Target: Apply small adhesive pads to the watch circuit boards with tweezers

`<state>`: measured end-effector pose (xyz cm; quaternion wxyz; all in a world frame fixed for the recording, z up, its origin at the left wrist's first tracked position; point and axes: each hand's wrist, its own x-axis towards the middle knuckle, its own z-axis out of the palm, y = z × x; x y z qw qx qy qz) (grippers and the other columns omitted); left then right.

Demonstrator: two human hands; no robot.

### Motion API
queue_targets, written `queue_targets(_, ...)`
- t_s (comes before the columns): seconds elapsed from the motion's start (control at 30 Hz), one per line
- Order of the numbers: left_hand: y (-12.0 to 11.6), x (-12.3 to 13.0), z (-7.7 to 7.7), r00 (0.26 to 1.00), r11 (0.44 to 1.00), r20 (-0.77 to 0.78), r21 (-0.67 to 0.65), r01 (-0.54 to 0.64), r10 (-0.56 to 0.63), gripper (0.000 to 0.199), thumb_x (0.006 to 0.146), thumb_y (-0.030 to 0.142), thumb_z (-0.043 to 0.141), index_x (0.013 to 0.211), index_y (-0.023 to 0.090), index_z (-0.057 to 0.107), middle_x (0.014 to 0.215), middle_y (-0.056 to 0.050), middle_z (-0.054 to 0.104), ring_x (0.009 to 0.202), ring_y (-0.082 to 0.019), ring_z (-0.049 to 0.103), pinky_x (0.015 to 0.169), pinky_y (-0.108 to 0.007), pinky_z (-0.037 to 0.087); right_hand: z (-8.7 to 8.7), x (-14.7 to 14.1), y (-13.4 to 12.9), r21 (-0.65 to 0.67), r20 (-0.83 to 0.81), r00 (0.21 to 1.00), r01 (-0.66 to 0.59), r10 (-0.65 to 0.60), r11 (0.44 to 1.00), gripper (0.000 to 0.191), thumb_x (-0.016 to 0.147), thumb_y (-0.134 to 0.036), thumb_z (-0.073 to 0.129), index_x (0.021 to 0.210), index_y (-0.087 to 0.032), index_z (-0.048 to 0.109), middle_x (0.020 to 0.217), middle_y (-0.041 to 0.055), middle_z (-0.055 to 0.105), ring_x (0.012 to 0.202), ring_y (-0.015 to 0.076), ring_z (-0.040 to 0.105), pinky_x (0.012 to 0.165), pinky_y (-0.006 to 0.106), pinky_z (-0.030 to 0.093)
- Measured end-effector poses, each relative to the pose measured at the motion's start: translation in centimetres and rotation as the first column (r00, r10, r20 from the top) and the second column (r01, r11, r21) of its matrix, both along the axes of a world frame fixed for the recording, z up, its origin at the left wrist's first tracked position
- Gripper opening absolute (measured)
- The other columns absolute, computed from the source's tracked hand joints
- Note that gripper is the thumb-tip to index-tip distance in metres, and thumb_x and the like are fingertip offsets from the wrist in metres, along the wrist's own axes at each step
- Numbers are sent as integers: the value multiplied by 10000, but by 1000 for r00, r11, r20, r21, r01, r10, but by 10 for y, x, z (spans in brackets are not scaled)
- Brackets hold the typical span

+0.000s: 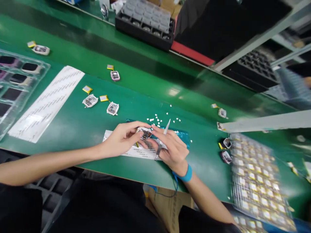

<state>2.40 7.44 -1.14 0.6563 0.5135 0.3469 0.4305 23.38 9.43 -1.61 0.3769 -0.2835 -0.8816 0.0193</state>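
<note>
My left hand (125, 137) pinches an opened watch case (145, 133), its circuit innards facing up. At the case's right side are the fingertips of my right hand (171, 145). Tweezers (167, 127) are tucked between that hand's fingers, their pointed end sticking up and away. A blue wrist strap (187, 174) with a cord circles my right wrist. Below both hands lies a printed white strip (142, 153), partly covered by them. Small white scraps (156, 119) are scattered just beyond my fingers.
Several open watch cases with yellow batteries (103, 98) lie around the green bench (73, 129). A long white adhesive sheet (46, 103) and a clear tray of watch faces (20, 77) are at left. Stacked battery-filled trays (255, 181) stand at right, near a white post (267, 121).
</note>
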Motion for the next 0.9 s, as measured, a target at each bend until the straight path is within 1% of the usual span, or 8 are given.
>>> queue_targets(0.1, -3, 1, 5, 1000, 1000, -13, -18, -20, 20, 238, 967, 168, 530, 1189, 117, 601, 914, -69, 767, 790, -195, 786, 757, -303, 654, 1, 1, -5, 12, 10, 1000, 3, -3, 1000, 484, 877, -161, 750, 1330, -201, 583, 1172, 114, 744, 984, 203, 750, 809, 355, 649)
queue_targets(0.23, -3, 3, 7, 998, 999, -45, -19, -39, 38, 217, 959, 159, 533, 1155, 122, 620, 897, -53, 769, 797, -188, 790, 766, -272, 658, 0, -2, -10, -9, 11, 1000, -26, 26, 1000, 513, 871, -78, 725, 1348, -172, 563, 1236, 132, 709, 1084, 204, 723, 845, 358, 651)
queue_targets(0.43, -3, 1, 7, 969, 991, -230, 125, -57, 85, 234, 972, 181, 537, 1165, 111, 649, 864, -50, 782, 775, -166, 784, 716, -218, 633, 2, -3, -10, 9, 44, 999, 12, -12, 1000, 519, 864, -81, 734, 1350, -125, 559, 1249, 147, 701, 1111, 209, 714, 891, 326, 648)
queue_targets(0.5, -6, 0, 9, 923, 966, -353, 249, -64, 152, 264, 966, 170, 533, 1194, 116, 657, 847, -30, 780, 698, -135, 760, 653, -194, 611, 6, 0, -11, 54, 126, 992, 0, -7, 999, 512, 872, -101, 731, 1353, -123, 557, 1254, 143, 697, 1126, 215, 707, 909, 332, 647)
queue_targets(0.63, -15, 0, 14, 786, 854, -521, 520, -17, 333, 325, 943, 129, 535, 1248, 137, 645, 919, -17, 790, 574, -89, 684, 589, -179, 562, 16, 9, -15, 149, 289, 957, -70, 25, 986, 419, 874, -133, 731, 1279, -128, 623, 1285, 116, 681, 1213, 248, 660, 962, 337, 634)
queue_targets(0.7, -18, 0, 18, 769, 824, -527, 566, 1, 361, 310, 945, 124, 535, 1231, 163, 647, 954, -10, 795, 602, -90, 699, 638, -177, 574, 19, 12, -15, 196, 337, 941, -99, 28, 976, 333, 882, -144, 720, 1210, -174, 671, 1277, 69, 692, 1207, 238, 663, 962, 320, 633)
queue_targets(0.77, -19, 0, 20, 766, 825, -535, 565, 11, 356, 296, 946, 125, 535, 1210, 186, 653, 936, 6, 796, 610, -93, 707, 658, -175, 580, 21, 14, -15, 231, 350, 936, -118, 31, 966, 287, 885, -152, 717, 1165, -212, 696, 1257, 33, 705, 1175, 222, 682, 950, 296, 635)
queue_targets(0.9, -19, -1, 21, 766, 819, -535, 574, 21, 356, 296, 935, 109, 539, 1199, 187, 649, 906, 18, 792, 582, -85, 690, 633, -167, 564, 22, 15, -14, 248, 343, 938, -140, 49, 959, 262, 877, -162, 725, 1134, -208, 707, 1223, 39, 725, 1172, 224, 683, 948, 292, 635)
